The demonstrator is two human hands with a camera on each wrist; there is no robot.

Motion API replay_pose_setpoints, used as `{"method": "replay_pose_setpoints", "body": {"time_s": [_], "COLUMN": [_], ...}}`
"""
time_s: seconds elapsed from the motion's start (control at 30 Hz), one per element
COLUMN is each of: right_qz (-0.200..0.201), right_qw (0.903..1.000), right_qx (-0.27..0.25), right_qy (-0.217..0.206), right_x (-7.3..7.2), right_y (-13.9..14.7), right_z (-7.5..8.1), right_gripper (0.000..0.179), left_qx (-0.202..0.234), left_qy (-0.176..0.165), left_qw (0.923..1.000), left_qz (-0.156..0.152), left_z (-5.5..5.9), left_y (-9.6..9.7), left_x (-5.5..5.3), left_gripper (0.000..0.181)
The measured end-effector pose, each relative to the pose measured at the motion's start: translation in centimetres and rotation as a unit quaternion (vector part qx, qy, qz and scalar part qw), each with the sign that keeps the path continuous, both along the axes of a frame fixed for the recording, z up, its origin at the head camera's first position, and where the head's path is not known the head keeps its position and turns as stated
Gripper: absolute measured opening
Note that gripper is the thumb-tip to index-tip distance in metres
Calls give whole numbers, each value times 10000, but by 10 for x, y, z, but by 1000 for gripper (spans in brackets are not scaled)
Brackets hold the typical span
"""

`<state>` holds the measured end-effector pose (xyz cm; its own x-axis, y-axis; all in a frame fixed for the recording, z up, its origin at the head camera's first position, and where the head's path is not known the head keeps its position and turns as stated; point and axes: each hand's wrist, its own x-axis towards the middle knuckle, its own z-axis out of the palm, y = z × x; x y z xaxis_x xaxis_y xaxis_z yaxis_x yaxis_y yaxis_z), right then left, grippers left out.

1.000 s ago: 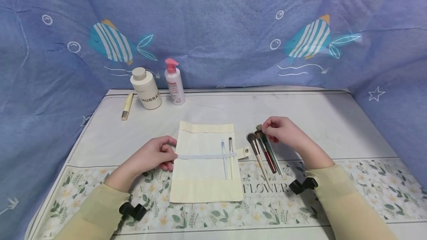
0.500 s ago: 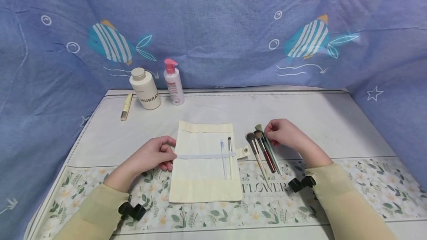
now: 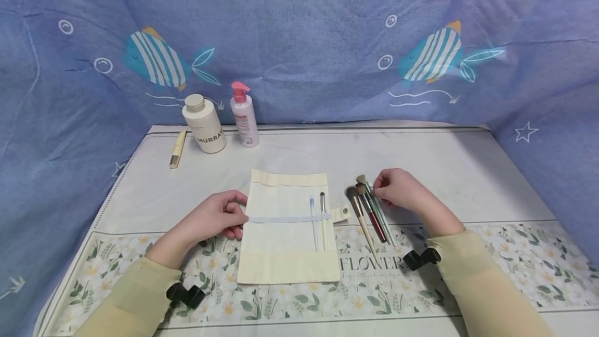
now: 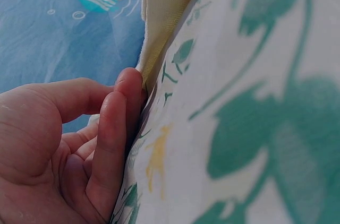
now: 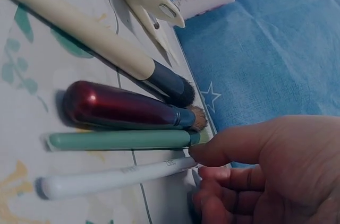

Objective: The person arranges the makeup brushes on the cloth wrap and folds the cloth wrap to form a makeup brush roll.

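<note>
A cream fabric brush roll point(image 3: 281, 241) lies unfolded in the head view, a pale blue brush point(image 3: 314, 225) and a slim cream-handled brush point(image 3: 323, 228) tucked under its band. My left hand point(image 3: 219, 216) pinches its left edge between thumb and finger, as the left wrist view shows up close. To the roll's right, my right hand point(image 3: 398, 186) pinches a white-handled makeup brush point(image 5: 117, 176) near its head, which the fingers hide. Alongside lie a green brush point(image 5: 122, 139), a dark red brush point(image 5: 122, 104) and a larger cream-handled brush point(image 5: 101, 41).
At the back left stand a white MURRAY bottle point(image 3: 204, 124) and a pink-topped pump bottle point(image 3: 245, 116), with a cream tube point(image 3: 178, 148) lying beside them. A snap tab point(image 3: 343, 214) sticks out from the roll toward the brushes. A blue fish-print curtain point(image 3: 299, 40) hangs behind the table.
My right hand has shifted slightly right and toward me, away from the green brush's head, which now shows more fully. The left hand and the roll have stayed in place.
</note>
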<state>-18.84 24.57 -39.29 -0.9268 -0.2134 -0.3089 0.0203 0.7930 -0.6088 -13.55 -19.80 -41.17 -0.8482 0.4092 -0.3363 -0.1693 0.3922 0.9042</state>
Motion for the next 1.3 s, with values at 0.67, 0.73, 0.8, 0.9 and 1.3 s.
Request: {"method": "replay_pose_setpoints", "body": {"time_s": [0.67, 0.73, 0.8, 0.9, 1.3], "right_qz": [137, 192, 210, 195, -31], "right_qw": [9939, 9931, 9925, 9925, 9960], "right_qx": [1072, 1138, 1185, 1194, -869], "right_qy": [204, 219, 209, 166, -190], "right_x": [6, 6, 6, 6, -3], "right_y": [-9, -10, -12, -13, 1], "right_z": [3, 3, 4, 4, -3], "right_gripper": [15, 16, 17, 18, 17], "left_qx": [-4, -13, -21, -44, -30], "left_qy": [-19, -15, -15, -28, 4], "left_qw": [10000, 10000, 10000, 10000, 10000], "left_qz": [11, 20, 22, 34, 7], "left_z": [0, 0, 0, 0, 1], "left_y": [1, 1, 0, 0, 0], "left_x": [0, 0, 0, 1, 1], "left_gripper": [42, 42, 42, 42, 43]}}
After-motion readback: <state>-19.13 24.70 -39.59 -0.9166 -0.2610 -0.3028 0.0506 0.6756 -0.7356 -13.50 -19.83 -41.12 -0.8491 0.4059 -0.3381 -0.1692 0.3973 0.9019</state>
